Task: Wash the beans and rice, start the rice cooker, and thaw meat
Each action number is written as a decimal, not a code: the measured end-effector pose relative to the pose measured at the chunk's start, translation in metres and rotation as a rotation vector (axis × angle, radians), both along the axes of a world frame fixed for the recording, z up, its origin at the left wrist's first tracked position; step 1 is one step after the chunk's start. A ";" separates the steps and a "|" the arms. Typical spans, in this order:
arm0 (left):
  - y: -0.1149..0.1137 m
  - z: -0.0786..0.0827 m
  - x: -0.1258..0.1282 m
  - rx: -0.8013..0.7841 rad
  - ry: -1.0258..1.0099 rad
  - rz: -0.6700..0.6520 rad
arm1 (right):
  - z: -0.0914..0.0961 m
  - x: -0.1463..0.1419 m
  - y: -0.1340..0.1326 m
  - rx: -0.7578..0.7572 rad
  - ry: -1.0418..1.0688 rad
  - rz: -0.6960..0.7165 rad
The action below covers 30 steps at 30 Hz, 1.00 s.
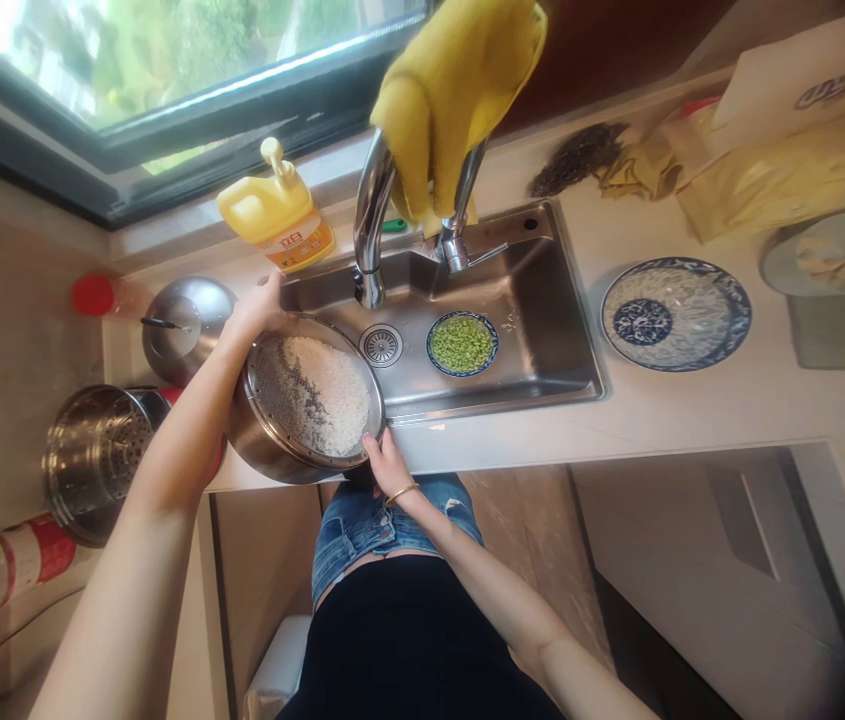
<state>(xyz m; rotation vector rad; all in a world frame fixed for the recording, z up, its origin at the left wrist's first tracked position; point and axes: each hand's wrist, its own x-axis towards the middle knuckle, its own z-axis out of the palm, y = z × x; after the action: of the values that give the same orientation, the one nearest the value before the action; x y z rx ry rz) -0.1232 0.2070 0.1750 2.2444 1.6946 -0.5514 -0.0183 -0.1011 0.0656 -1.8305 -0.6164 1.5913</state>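
Note:
Both hands hold a metal pot (272,440) by opposite sides of its rim, over the sink's left end and the counter. My left hand (263,308) grips the far side, its fingers partly hidden. At the near right side, my right hand (387,465) has its thumb over the rim and its other fingers out of sight. White rice (332,400) covers much of the pot's tilted inside, with dark metal showing through on the left. Right of the pot, a patterned bowl of green beans (462,343) sits in the sink (542,340), beside the drain (381,345).
A chrome faucet (371,225) with a yellow cloth (459,90) over it rises behind the sink. A yellow detergent jug (279,220) stands behind my left hand. A metal lid (186,330) and perforated steamer (96,460) lie left; a blue-and-white plate (699,320) rests right.

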 end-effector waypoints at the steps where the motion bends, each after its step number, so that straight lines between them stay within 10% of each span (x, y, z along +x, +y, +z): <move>1: 0.000 0.000 0.000 -0.001 0.009 0.001 | 0.000 0.000 0.000 0.000 0.000 -0.001; 30: -0.007 0.003 0.003 0.009 0.021 -0.011 | -0.008 -0.005 -0.008 0.046 0.013 -0.037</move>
<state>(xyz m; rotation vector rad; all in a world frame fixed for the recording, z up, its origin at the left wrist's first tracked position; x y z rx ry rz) -0.1200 0.2001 0.1776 2.2631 1.6984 -0.5727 -0.0235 -0.1093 0.0573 -1.7865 -0.6047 1.5517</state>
